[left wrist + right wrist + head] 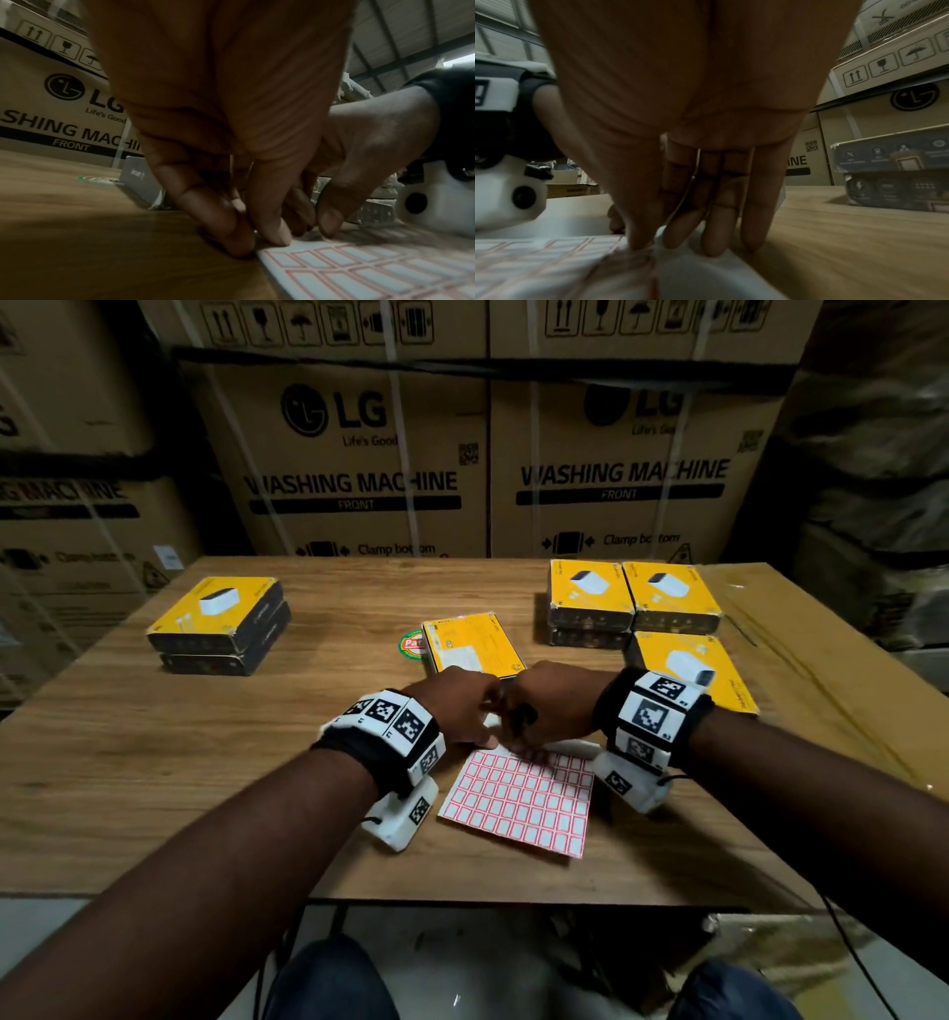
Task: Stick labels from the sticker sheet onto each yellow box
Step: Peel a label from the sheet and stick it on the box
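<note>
Stacked washing-machine cartons (354, 469) behind a wooden worktop (154, 762). Sticker sheet (518, 801) lies flat at the near middle. Left hand (462, 706) on the sheet's far left corner, fingertips (276, 233) curled down, pressing it to the wood. Right hand (544, 706) touching the left one, thumb and fingers (677, 233) pinching the sheet's far edge; label itself too blurred to tell. Yellow box (475, 647) just beyond both hands, over a round sticker (411, 643). Two-box stack (221, 624) far left. More yellow boxes (634, 600) far right, one (693, 670) beside the right wrist.
</note>
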Demonstrator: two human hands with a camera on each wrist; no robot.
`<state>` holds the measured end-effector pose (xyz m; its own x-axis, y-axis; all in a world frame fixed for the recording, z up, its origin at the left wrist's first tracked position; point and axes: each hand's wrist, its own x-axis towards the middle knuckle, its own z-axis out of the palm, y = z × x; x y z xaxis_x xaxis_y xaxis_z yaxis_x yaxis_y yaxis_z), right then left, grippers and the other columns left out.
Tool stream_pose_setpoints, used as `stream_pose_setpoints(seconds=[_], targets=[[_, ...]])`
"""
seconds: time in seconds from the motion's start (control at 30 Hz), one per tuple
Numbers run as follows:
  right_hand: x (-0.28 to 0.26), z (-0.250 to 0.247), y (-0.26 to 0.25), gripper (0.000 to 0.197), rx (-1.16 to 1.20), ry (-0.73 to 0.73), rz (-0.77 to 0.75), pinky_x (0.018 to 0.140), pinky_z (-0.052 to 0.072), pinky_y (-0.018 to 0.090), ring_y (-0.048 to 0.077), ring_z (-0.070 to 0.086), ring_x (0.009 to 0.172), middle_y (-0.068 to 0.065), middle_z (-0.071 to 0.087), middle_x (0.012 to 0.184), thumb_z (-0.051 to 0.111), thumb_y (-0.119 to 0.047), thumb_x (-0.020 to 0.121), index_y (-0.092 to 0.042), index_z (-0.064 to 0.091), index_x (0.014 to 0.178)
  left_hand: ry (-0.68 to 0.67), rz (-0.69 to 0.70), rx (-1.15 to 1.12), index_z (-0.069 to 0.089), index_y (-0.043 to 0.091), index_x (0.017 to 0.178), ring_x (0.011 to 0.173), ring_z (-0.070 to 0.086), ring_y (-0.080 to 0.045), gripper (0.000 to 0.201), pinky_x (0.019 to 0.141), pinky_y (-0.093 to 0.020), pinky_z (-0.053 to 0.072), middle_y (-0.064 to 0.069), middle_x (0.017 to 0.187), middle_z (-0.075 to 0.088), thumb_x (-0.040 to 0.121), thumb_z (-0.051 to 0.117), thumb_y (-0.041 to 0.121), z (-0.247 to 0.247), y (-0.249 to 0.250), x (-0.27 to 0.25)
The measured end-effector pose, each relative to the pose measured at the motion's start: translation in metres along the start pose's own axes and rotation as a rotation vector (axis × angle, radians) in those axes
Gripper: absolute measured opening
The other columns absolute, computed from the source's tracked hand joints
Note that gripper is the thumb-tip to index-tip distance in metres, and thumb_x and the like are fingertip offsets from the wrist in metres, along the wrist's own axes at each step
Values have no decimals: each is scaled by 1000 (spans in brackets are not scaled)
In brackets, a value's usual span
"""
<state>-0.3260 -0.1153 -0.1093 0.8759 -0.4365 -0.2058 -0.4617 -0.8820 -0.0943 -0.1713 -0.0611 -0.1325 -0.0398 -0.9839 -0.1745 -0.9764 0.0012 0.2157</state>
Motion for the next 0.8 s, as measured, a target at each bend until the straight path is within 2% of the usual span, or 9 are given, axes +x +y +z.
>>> stream_pose_setpoints(seconds=[0.1,0.2,0.3,0.47,0.63,0.73,0.8], targets=[[-1,-1,0,20,5,-2,5,66,39,26,21,60,82,3,69,98,67,-27,84,-20,71,102,-1,-15,16,55,22,123,107,61,-24,58,85,-33,51,-3,115,65,73,82,34,2,1,1],[-3,-2,-1,16,-21,-4,5,65,36,24,16,55,78,-1,70,97,66,-25,84,-26,73,98,-16,-24,33,51,20,122,107,61,-27,60,84,-35,52,-7,114,64,73,81,36,3,2,3],[-3,1,-2,13,-54,19,-4,65,37,24,21,61,83,-2,70,97,64,-28,86,-29,73,96,-28,-32,45,50,19,122,106,61,-28,61,84,-38,53,-8,114,64,72,81,37,3,3,3],[-2,0,-4,18,-77,44,-13,65,38,25,25,63,86,2,70,97,67,-28,83,-21,69,100,-29,-42,53,50,18,124,107,62,-29,60,80,-34,51,-10,115,63,74,79,33,3,5,5],[-1,1,-3,23,-88,40,-2,64,34,23,17,61,84,-3,70,99,69,-30,84,-24,68,106,-15,-43,72,48,18,126,109,60,-30,59,79,-32,49,-12,119,61,77,77,32,5,6,4],[-2,-1,0,23,-1,39,-6,66,36,22,17,60,83,-1,70,100,69,-26,84,-18,66,106,-14,-44,58,49,20,127,109,61,-28,61,82,-34,51,-9,119,62,75,78,35,5,5,5],[-1,-3,2,23,43,56,-7,66,37,22,19,62,83,2,70,98,70,-24,83,-17,66,104,-18,-41,27,54,23,124,108,62,-25,55,84,-33,53,-4,117,64,74,78,33,5,3,4]])
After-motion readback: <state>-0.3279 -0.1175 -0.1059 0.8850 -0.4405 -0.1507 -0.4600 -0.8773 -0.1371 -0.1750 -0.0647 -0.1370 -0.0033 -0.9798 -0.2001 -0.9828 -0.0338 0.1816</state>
